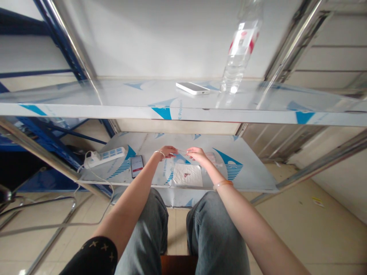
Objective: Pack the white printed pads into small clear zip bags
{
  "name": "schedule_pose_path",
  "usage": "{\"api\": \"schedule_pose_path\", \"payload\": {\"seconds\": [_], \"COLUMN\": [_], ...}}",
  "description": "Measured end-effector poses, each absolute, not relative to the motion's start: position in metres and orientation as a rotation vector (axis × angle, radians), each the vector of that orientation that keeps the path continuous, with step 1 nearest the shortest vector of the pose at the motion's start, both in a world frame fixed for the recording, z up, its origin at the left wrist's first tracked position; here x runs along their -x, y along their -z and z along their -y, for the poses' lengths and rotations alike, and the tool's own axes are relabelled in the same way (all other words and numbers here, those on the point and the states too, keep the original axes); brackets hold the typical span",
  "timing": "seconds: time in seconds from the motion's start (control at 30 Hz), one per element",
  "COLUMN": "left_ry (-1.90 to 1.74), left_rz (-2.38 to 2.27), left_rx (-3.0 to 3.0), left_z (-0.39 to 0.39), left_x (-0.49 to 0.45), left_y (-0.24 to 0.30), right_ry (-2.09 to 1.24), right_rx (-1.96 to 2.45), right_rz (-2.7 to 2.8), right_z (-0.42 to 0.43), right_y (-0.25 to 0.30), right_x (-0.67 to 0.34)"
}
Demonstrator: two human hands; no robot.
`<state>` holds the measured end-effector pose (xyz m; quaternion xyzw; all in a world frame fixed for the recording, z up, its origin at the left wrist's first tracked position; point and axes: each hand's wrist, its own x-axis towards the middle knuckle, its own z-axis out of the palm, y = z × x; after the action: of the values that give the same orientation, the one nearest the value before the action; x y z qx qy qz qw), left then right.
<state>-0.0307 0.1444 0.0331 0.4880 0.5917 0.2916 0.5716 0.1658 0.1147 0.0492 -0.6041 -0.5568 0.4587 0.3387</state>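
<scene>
Over the lower shelf (255, 172), my left hand (169, 151) and my right hand (196, 153) face each other a short gap apart. Between their pinched fingertips stretches a thin pale strand (181, 152), too fine to tell its exact kind. Just below the hands, a white tissue (187, 179) lies spread at the shelf's front, with a few small dark red bits (186, 175) on it. Partly behind my right wrist is a clear packet (211, 158) with reddish markings. A phone with a lit screen (137, 166) rests left of my left wrist.
A white power strip (110, 154) with a plugged-in cable lies at the shelf's left end. Above the hands runs an upper shelf (114, 110), bearing a white phone (192, 88) and a clear plastic bottle (240, 53). Blue metal racking (61, 42) stands at the left.
</scene>
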Motion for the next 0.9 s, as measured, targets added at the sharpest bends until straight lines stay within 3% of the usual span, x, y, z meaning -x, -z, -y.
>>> {"api": "schedule_pose_path", "payload": {"seconds": [0.9], "left_ry": [-0.57], "left_rz": [-1.404], "left_rx": [-1.286], "left_z": [-0.137], "left_x": [0.024], "left_y": [-0.04], "right_ry": [-1.295], "right_rx": [1.561], "right_rz": [1.569], "right_z": [-0.118], "right_y": [-0.034], "right_x": [-0.168]}}
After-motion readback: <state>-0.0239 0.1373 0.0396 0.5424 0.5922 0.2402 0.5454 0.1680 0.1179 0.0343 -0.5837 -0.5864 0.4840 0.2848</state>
